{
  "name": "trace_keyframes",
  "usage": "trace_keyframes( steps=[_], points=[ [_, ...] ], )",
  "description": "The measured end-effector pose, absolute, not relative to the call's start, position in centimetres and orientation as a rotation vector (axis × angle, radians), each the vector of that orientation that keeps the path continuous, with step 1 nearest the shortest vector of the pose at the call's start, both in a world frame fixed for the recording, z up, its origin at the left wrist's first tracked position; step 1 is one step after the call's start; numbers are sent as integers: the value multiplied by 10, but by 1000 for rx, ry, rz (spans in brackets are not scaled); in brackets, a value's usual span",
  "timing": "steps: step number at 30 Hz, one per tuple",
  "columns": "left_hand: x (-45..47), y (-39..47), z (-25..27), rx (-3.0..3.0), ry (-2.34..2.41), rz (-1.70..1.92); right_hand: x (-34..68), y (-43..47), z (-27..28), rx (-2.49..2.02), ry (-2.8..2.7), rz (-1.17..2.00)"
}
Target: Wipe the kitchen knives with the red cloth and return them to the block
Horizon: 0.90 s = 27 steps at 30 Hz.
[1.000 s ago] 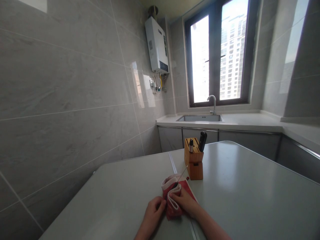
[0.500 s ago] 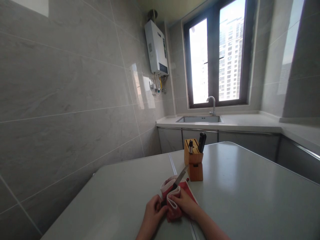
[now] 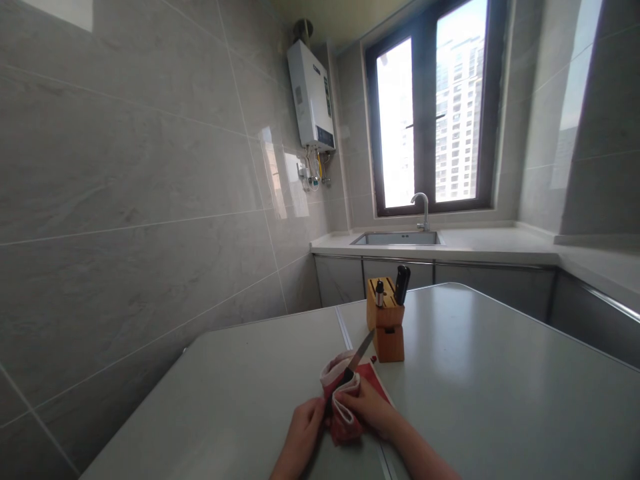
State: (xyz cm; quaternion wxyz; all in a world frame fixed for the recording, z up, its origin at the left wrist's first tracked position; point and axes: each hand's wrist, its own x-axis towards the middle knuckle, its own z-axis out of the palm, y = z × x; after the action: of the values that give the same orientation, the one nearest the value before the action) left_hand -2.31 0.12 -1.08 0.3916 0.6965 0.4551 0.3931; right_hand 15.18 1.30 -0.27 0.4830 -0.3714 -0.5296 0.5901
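A kitchen knife (image 3: 361, 349) points up and to the right, its blade bare and its black handle lying in the folds of a red and white cloth (image 3: 345, 428). My right hand (image 3: 369, 407) is closed on the cloth, pressing a fold against the handle. At the handle's lower end, my left hand (image 3: 305, 427) pinches the knife, its fingertips partly hidden. Just beyond the blade tip stands a wooden knife block (image 3: 390, 343), with a black-handled knife (image 3: 403, 285) and another black and silver handle (image 3: 379, 293) in its slots.
The pale table (image 3: 225, 400) has a metal seam running under the cloth. A small dark red bit (image 3: 373, 359) lies beside the block. Past the table are a counter (image 3: 500, 241) with a sink (image 3: 400, 239) and a tap (image 3: 425, 210). A tiled wall (image 3: 150, 167) rises on the left.
My left hand's fingers have shifted slightly and straightened along the handle's end. The right hand, knife and cloth keep nearly the same pose. The whole view has moved slightly.
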Motion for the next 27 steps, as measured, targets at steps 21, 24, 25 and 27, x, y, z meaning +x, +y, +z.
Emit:
trace_keyframes(
  steps=[21,24,25,27],
  points=[
    [-27,9,-24,1931,1231,953,151,15,-9,-1046,-1269,1389],
    [-26,8,-24,1949,1222,932,151,14,-9,-1053,-1271,1374],
    [-26,8,-23,1948,1220,931,151,14,-9,-1063,-1262,1370],
    [-26,7,-22,1935,1219,939,151,14,-9,-1067,-1231,1375]
  ],
)
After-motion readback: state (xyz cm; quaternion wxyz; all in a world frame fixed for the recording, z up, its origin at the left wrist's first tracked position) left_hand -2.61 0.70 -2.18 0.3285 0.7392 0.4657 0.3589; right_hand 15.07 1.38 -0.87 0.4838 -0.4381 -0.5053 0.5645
